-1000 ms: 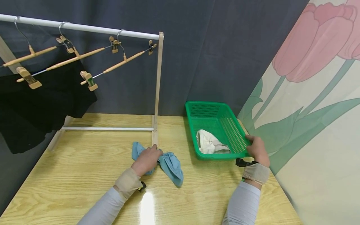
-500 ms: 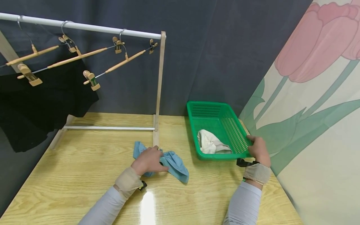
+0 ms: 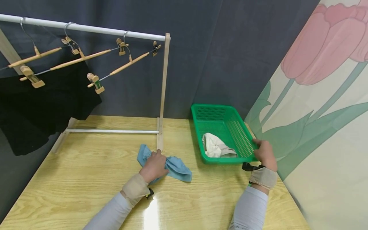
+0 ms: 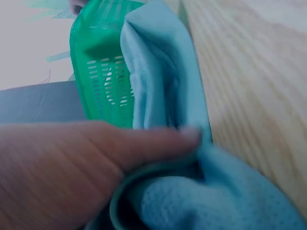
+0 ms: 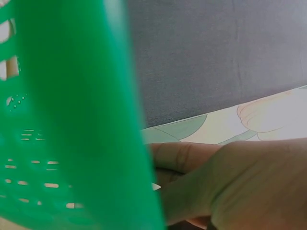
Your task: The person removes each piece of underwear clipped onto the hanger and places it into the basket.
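Note:
A crumpled light blue cloth point(image 3: 178, 169) lies on the wooden table, in front of the rack's right foot. My left hand point(image 3: 154, 166) grips its middle from above. In the left wrist view the thumb point(image 4: 158, 146) lies across a fold of the blue cloth point(image 4: 163, 72); the other fingers are largely hidden. To the right stands a green plastic basket point(image 3: 227, 159) with a white cloth point(image 3: 214, 145) bunched inside. My right hand point(image 3: 265, 154) holds the basket's near right corner. The right wrist view shows fingers point(image 5: 184, 155) against the outside of the basket wall point(image 5: 91, 120).
A rack with a white rail point(image 3: 97, 29) stands at the left. Several wooden clip hangers point(image 3: 81, 58) hang there, and black clothing point(image 3: 49, 105) hangs below them. A dark curtain point(image 3: 195, 57) closes the back, a tulip-printed wall point(image 3: 325, 95) the right side.
Half a second ago my left thumb was spread away from the cloth; now it is drawn in on it. The cloth's right end has shifted slightly. My right hand has stayed at the basket.

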### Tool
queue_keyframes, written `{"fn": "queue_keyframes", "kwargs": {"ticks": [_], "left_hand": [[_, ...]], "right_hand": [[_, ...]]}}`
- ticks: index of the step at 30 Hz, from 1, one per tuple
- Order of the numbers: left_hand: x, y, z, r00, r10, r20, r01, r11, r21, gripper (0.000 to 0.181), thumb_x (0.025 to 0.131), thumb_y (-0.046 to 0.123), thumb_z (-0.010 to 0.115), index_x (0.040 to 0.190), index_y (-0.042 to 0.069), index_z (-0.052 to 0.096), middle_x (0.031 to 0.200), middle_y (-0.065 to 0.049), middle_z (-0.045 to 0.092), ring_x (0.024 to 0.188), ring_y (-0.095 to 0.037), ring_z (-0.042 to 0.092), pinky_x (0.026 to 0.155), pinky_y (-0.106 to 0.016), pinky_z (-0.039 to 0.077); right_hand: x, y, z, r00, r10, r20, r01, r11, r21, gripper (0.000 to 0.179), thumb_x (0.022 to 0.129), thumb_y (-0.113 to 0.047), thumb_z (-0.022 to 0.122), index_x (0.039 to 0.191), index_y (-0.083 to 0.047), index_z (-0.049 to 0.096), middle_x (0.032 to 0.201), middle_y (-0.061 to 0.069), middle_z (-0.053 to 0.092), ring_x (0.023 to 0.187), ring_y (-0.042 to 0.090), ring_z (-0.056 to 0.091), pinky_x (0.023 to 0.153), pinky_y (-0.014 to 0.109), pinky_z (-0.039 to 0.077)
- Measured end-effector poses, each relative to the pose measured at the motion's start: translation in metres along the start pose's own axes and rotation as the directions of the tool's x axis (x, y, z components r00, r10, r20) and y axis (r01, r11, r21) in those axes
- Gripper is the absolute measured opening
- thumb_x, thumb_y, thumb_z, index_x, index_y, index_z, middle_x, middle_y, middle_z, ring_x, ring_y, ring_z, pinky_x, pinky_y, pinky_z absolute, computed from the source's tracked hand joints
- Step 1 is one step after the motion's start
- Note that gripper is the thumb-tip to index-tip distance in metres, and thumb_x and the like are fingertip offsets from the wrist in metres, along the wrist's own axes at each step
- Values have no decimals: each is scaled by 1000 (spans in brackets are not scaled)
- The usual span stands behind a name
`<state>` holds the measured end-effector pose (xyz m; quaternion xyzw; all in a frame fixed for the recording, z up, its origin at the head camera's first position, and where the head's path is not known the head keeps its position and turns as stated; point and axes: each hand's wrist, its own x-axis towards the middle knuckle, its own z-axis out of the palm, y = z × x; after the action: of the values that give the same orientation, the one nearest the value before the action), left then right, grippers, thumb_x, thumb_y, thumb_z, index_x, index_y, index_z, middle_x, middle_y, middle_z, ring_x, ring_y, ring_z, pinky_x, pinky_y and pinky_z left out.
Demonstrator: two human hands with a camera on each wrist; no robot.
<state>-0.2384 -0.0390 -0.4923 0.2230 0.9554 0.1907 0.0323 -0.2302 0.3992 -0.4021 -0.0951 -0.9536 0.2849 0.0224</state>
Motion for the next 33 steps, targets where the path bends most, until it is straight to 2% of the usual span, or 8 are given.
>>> {"fn": "queue_keyframes", "kwargs": {"ticks": [5,8,11,17,20,24,29,33], "left_hand": [[-3,-6,-3,998,44,-45,-45,999,-22,4,84,-6,71,86,-5,67,96,-25,57,77,-37,57,60,-46,52],[-4,-11,-6,995,74,-63,-76,996,-41,11,86,-15,63,87,-4,65,87,-21,56,67,-30,54,58,-42,48],[-3,-14,-9,995,96,-39,-99,993,-72,16,86,-17,60,92,-2,62,84,-17,54,69,-26,52,63,-41,47],[6,-19,-17,996,79,30,-74,988,-138,22,83,-15,65,95,3,59,86,-11,55,76,-24,50,69,-40,46],[7,-21,-22,996,51,78,-38,985,-166,21,86,-12,66,101,2,62,95,-12,59,81,-23,52,72,-38,47],[10,-23,-30,992,50,119,-27,983,-184,25,88,-6,66,113,0,63,110,-15,62,92,-24,56,79,-39,50],[16,-21,-49,991,65,118,-44,983,-178,30,94,4,64,124,0,61,124,-18,61,111,-31,58,93,-46,50],[23,-17,-65,994,79,78,-64,982,-180,34,97,10,62,129,0,59,128,-18,60,118,-33,56,98,-47,49]], "right_hand": [[1,2,2,1000,10,13,-10,1000,3,67,82,16,38,149,12,39,143,48,37,56,19,25,46,33,29],[1,3,3,1000,5,15,-5,1000,4,67,82,16,38,149,12,39,143,49,36,58,19,27,46,33,28],[1,2,3,1000,-5,9,5,1000,3,67,81,17,38,148,13,40,141,50,36,55,18,25,46,32,28],[4,1,0,1000,-18,10,18,1000,-19,68,80,17,38,148,13,40,140,51,36,50,14,21,45,32,27],[4,1,0,1000,-16,19,17,999,-27,68,81,16,38,148,12,40,142,50,34,50,13,20,46,31,27],[3,1,1,1000,-11,29,11,1000,-22,68,81,17,38,148,12,40,145,48,33,49,13,20,45,31,27],[1,2,1,1000,-11,27,11,1000,-9,67,83,16,37,149,12,39,148,45,32,47,12,20,45,31,27],[1,2,1,1000,-17,25,17,1000,-4,67,83,16,37,150,11,39,148,47,31,47,12,19,44,31,26]]}}
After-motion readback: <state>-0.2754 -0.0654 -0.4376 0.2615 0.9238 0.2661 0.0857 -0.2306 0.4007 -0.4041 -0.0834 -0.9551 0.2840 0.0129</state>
